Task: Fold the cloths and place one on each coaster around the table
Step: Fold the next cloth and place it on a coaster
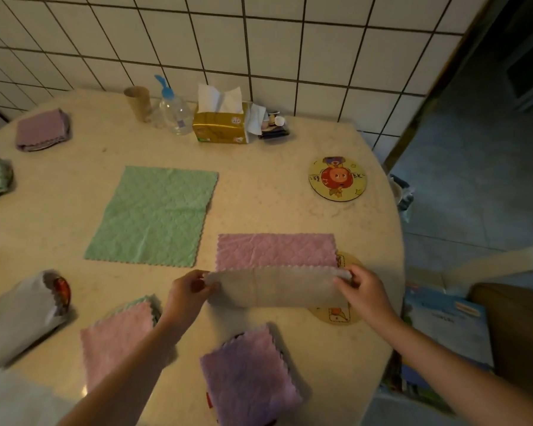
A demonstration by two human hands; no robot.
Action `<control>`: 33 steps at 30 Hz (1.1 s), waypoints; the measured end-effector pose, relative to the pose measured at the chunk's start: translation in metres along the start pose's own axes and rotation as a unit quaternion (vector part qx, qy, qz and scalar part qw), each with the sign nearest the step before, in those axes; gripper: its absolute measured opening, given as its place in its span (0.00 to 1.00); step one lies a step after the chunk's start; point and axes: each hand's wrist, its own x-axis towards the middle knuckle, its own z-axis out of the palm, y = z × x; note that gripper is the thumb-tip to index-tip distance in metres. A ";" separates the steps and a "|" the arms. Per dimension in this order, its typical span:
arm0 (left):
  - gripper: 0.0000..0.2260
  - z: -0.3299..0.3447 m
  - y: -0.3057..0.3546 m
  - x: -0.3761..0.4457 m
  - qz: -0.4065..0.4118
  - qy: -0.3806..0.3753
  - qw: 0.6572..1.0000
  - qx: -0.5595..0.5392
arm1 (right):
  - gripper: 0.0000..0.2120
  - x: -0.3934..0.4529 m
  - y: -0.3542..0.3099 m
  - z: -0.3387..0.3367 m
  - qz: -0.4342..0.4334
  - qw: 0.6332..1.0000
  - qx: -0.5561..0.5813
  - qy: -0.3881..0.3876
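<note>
The pink cloth (276, 250) lay near the right edge of the surface (259, 186), its near edge lifted and folded over. The left hand (186, 292) and right hand (362, 289) each pinched a corner, over a half-covered coaster (336, 316). A green cloth (154, 216) lay flat to the left; a bare coaster (337, 178) sat farther off.
</note>
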 end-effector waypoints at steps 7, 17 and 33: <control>0.10 0.018 0.006 0.067 -0.102 0.004 0.991 -0.087 | 0.05 0.070 -0.006 0.004 0.091 0.994 0.020 0.051; 0.09 0.036 0.014 0.096 -0.124 0.034 0.992 0.002 | 0.05 0.102 0.002 0.006 0.119 0.990 -0.043 0.062; 0.13 0.041 0.035 0.066 0.007 0.161 0.958 0.239 | 0.11 0.098 -0.009 0.005 -0.021 0.973 -0.213 0.085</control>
